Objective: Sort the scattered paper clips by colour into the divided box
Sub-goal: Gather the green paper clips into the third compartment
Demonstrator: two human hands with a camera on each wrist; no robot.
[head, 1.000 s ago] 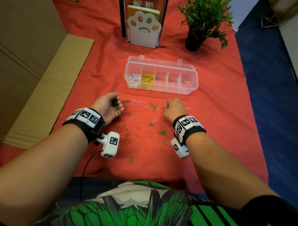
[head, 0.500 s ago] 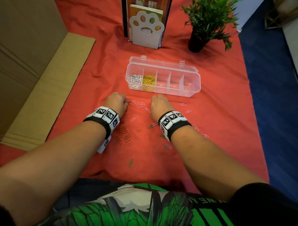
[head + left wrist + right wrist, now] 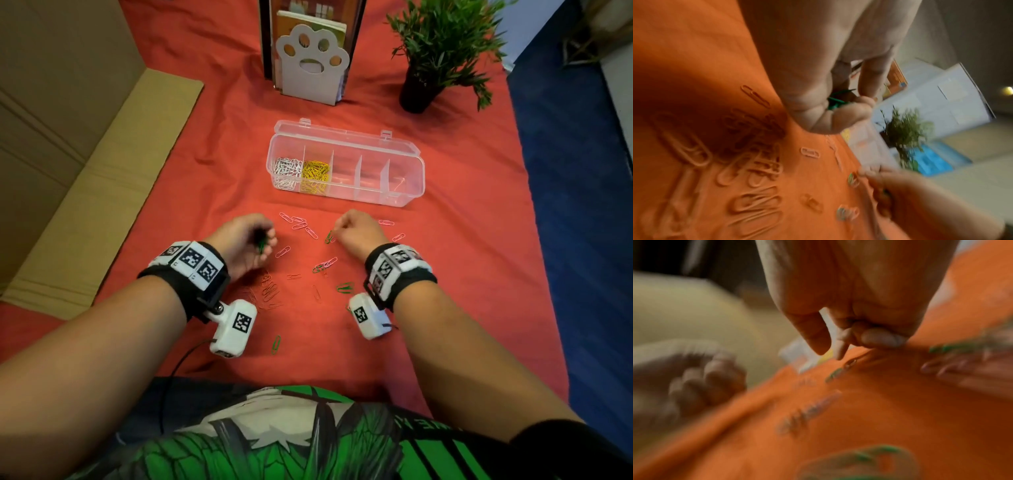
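Half a second ago both hands lay knuckles-up; now the left hand (image 3: 245,241) has turned, fingers cupping gathered green paper clips (image 3: 835,101), while the right hand (image 3: 361,230) pinches another green wire clip (image 3: 329,236) off the red-clothed counter (image 3: 212,178), short of the clear plastic divided box (image 3: 412,171).

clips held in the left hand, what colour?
Green clips, held in the curled fingers of the left hand. Clearest in the left wrist view.
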